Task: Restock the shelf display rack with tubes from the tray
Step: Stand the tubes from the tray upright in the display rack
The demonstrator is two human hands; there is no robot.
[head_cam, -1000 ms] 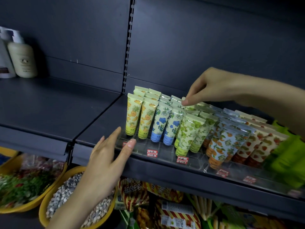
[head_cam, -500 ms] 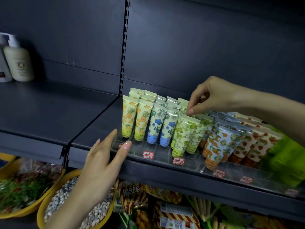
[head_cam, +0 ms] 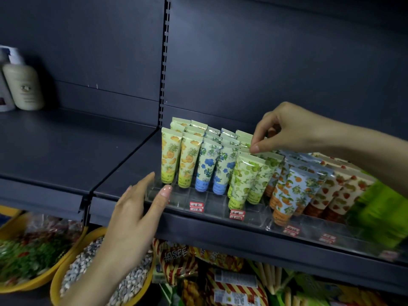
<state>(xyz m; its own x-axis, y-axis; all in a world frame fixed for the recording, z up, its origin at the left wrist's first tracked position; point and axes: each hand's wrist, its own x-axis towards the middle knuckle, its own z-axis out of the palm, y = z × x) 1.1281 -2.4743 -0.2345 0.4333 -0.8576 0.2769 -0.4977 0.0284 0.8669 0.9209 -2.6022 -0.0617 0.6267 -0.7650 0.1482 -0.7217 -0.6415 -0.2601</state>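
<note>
Head view: the right hand's [head_cam: 293, 127] fingers pinch the crimped top of a lime-printed green plastic tube [head_cam: 245, 149] standing in the clear acrylic display rack [head_cam: 212, 204] on the dark metal shelf [head_cam: 123, 173]. The left hand's [head_cam: 134, 219] fingers are straight and slightly spread, tips touching the rack's front left corner.

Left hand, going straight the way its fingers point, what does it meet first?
Probably the left end of the clear display rack, right at the left hand; the yellow pineapple tube stands behind it. Depth is unclear.
</note>
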